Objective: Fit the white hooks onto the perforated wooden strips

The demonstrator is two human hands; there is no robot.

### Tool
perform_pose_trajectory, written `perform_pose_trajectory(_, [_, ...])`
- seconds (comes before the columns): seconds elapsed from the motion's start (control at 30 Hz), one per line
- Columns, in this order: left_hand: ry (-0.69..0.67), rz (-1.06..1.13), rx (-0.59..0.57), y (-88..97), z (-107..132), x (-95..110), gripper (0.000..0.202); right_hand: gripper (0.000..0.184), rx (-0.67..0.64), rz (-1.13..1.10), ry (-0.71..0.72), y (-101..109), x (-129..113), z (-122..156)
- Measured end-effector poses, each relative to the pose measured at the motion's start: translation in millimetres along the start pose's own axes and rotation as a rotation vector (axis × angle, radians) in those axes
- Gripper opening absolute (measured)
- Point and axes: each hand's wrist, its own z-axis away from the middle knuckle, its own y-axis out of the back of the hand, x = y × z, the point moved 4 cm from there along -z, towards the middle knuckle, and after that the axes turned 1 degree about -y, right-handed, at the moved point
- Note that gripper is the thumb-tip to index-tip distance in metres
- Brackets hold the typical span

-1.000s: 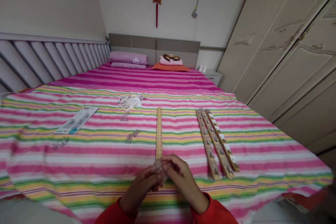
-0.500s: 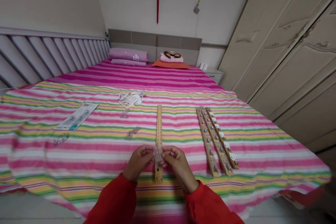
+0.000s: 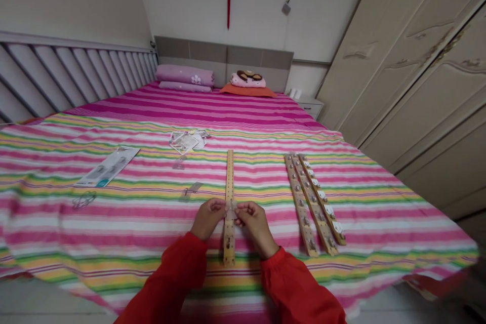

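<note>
A narrow wooden strip (image 3: 230,177) with rows of small holes lies lengthwise on the striped cloth before me. Over its nearer half, my left hand (image 3: 208,218) pinches the left edge of a small clear plastic piece (image 3: 231,209). From the other side my right hand (image 3: 255,221) pinches its right edge. Closer to me on the strip sits a small metal fitting (image 3: 228,242) on a clear backing. Two more clear pieces lie left of the strip: a nearer piece (image 3: 190,191) with a metal part and a farther piece (image 3: 179,163).
Three filled strips (image 3: 312,197) with metal fittings lie side by side at the right. To the left are a flat clear package (image 3: 108,168) and a loop of thin wire or cord (image 3: 84,200). Several cards and packets (image 3: 189,140) lie farther back. Rolled bedding (image 3: 186,76) rests by the headboard.
Both hands have moved slightly away from me along the strip with the clear plastic piece, uncovering more of the near fitting. The camera view has tilted slightly.
</note>
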Motion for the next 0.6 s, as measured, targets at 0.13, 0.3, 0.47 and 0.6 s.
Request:
perform_pose_trajectory(0.13, [0.027, -0.003, -0.002, 0.4, 1.2, -7.7, 0.031, 0.025, -0.001, 0.015, -0.008, 2.6, 9.4, 1.1])
perform_pose_trajectory(0.3, [-0.023, -0.070, 0.045, 3.3, 0.5, -12.4, 0.028, 0.023, 0.024, 0.062, 0.008, 5.0, 21.8, 1.7])
perform_pose_trajectory(0.47, [-0.065, -0.112, 0.059, 4.7, -3.0, -14.7, 0.028, 0.022, 0.030, 0.077, 0.032, 4.2, 26.6, -3.7])
perform_pose_trajectory(0.6, [-0.051, -0.105, 0.041, 4.0, -2.7, -18.2, 0.029, 0.021, 0.033, 0.097, 0.043, 5.2, 28.0, -4.1])
